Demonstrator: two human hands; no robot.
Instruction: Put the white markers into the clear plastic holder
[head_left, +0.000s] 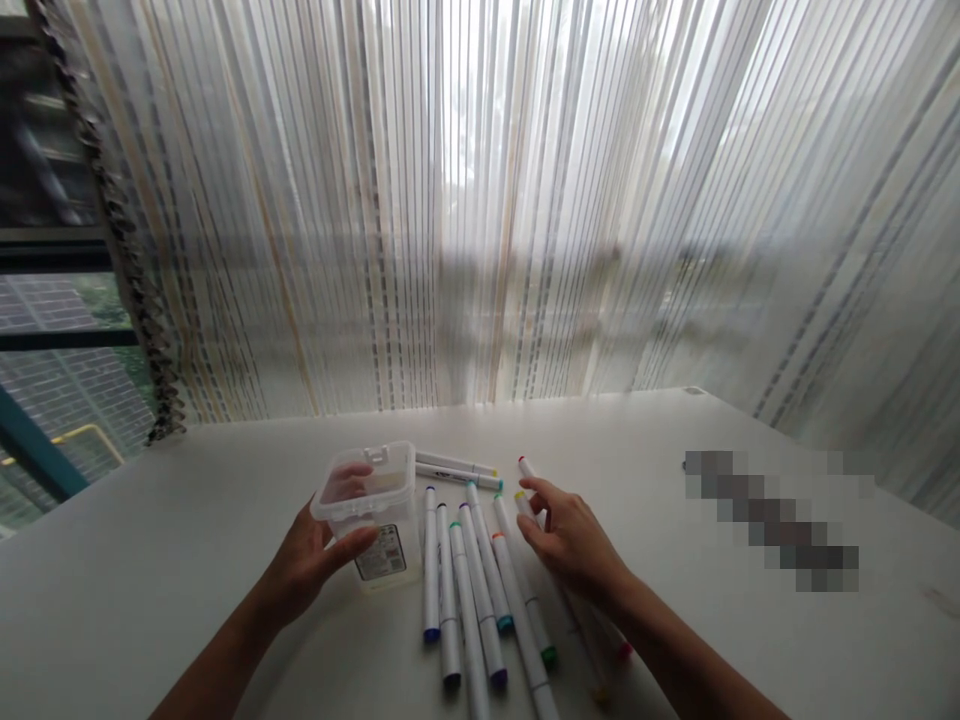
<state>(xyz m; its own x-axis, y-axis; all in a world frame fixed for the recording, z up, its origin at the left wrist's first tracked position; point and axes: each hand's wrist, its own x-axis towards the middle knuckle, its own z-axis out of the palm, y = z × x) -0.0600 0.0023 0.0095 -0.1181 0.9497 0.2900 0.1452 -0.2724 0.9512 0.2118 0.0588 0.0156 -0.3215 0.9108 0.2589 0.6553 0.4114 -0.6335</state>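
Observation:
My left hand (307, 565) is wrapped round a clear plastic box (371, 510) that stands upright on the white table (187, 560); its fingers show through the box wall. Several white markers (472, 580) with coloured caps lie side by side to the right of the box. My right hand (570, 540) rests over the right end of that row, fingers curled down onto a yellow-capped marker (523, 503). A red-capped marker (526, 466) lies just beyond its fingertips. Whether the fingers grip a marker is unclear.
Two more markers (457, 468) lie crosswise behind the box. A blurred-out patch (772, 515) sits on the table's right side. Sheer striped curtains (480, 200) hang behind the table, with a window and railing at far left.

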